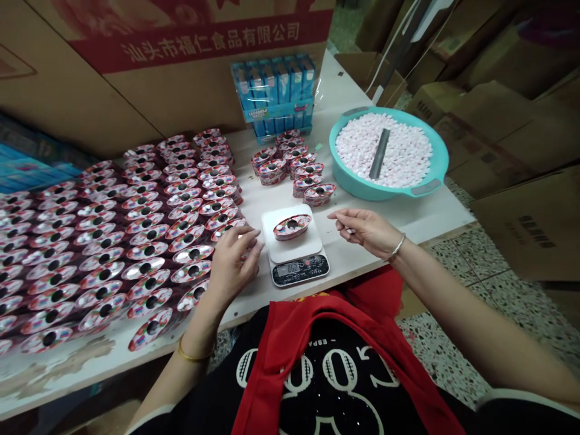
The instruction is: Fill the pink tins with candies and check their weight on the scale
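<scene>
On a white digital kitchen scale (294, 266) sits one red oval candy container (292, 226) with a dark round hole in its top. My left hand (235, 257) hovers just left of the scale, beside the nearest containers. Its fingers are loosely bent and apart, with nothing visible in them. To the right of the scale, my right hand (367, 231) is closed, with small white candies (348, 230) showing at its fingers. Beyond it stands a turquoise basin (385, 192) full of pale pink-white candies (408, 151), with a dark grey tube (379, 154) lying on top.
Many similar red containers (145, 248) stand in rows across the left of the white table (408, 220). A smaller group (290, 158) is behind the scale. Blue boxes in clear wrap (274, 96) stand against a large carton (181, 90). More cartons (512, 217) are at right.
</scene>
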Demonstrator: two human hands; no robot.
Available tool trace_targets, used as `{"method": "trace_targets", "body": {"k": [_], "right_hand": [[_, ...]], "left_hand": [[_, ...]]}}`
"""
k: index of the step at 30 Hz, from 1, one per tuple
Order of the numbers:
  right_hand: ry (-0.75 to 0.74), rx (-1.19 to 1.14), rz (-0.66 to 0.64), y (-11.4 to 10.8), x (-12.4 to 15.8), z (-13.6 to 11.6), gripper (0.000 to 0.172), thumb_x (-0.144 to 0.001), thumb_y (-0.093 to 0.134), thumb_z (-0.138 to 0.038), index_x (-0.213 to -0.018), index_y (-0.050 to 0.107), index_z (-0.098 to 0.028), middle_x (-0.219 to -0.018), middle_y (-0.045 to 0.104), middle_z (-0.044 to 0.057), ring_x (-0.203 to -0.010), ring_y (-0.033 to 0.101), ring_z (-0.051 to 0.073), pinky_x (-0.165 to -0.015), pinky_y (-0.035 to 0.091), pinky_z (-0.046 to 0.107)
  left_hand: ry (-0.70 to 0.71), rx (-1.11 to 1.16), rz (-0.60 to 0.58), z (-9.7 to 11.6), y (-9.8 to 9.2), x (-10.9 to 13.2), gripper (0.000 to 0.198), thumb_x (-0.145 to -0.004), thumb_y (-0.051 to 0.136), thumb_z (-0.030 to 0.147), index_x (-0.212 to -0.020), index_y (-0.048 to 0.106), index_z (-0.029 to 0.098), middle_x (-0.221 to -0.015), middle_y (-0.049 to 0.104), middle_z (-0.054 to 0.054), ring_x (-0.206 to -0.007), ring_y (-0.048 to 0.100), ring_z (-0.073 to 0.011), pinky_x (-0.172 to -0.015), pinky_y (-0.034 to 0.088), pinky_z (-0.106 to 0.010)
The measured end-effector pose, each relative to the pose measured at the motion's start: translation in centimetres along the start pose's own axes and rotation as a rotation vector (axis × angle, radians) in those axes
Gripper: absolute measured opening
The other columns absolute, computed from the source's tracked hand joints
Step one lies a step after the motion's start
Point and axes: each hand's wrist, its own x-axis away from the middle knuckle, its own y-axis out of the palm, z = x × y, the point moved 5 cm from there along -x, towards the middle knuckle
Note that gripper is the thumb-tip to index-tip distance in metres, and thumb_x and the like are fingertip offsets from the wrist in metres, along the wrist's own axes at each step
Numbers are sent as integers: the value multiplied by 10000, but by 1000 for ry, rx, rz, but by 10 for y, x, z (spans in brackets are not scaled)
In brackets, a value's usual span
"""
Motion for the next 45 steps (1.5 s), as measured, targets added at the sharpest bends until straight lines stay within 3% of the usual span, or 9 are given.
{"method": "trace_targets", "body": {"k": [5,10,14,21,24,31,36,41,45], "right_hand": [[-90,135,-67,22,-10,-6,368,-730,717,-446,-902,692,-121,-584,491,-45,-473,347,41,-449,198,204],[-308,413,-113,54,-26,-23,286,-779,665,-397,-820,720,-119,-613,588,-15,-563,435,78,-559,349,226],[-398,736,-109,74,-33,-30,233,-805,665,-341,-840,746,-126,-726,694,32,-661,547,119,-653,415,244],[-405,1098,-154,93,-29,-39,309,-885,541,-168,-1160,678,-135,-1116,702,125,-1016,637,210,-881,454,290],[-383,1136,-189,95,-27,-41,405,-870,573,-175,-1270,602,-117,-1072,703,139,-987,637,228,-871,459,315],[-499,655,-14,55,-19,-43,360,-848,590,-266,-1182,635,-141,-843,646,48,-790,568,157,-767,458,296],[-220,179,55,6,-6,-11,516,-731,679,-545,-1058,656,-146,-576,408,-61,-492,346,77,-463,272,214],[-51,-28,276,-36,20,26,602,-608,759,-586,-1007,672,-143,-595,396,-59,-487,304,55,-444,220,196],[8,-123,388,-52,32,49,576,-539,807,-564,-931,699,-156,-615,453,-38,-529,377,68,-467,314,183]], "left_hand": [[119,-167,-52,18,23,-6,327,-907,520,299,-1223,581,242,-1396,500,-129,-1294,437,-277,-1065,325,-499],[168,-204,-116,32,42,-14,344,-935,470,293,-1270,539,252,-1467,441,-115,-1379,347,-278,-1122,220,-546],[132,-136,-61,29,36,-18,339,-922,499,312,-1253,544,255,-1416,489,-114,-1344,398,-265,-1108,259,-521],[28,-77,-39,9,19,-11,261,-906,531,305,-1152,591,244,-1269,577,-104,-1229,499,-246,-1047,337,-481],[25,-64,-37,6,17,-10,261,-909,527,301,-1157,585,241,-1259,577,-101,-1220,502,-245,-1043,336,-478],[88,-67,-145,23,34,-26,557,-851,598,436,-1350,448,240,-1279,543,-126,-1151,511,-267,-940,407,-425],[204,-207,-276,24,44,-71,366,-898,497,303,-1252,540,222,-1012,641,-90,-894,562,-233,-762,439,-369],[126,-304,32,-36,3,-167,449,-865,471,235,-1308,507,173,-1194,604,-135,-1069,526,-280,-909,431,-419],[-113,-319,-38,-101,12,-229,470,-850,482,243,-1307,524,141,-1273,578,-157,-1185,493,-303,-1035,367,-445]]}}
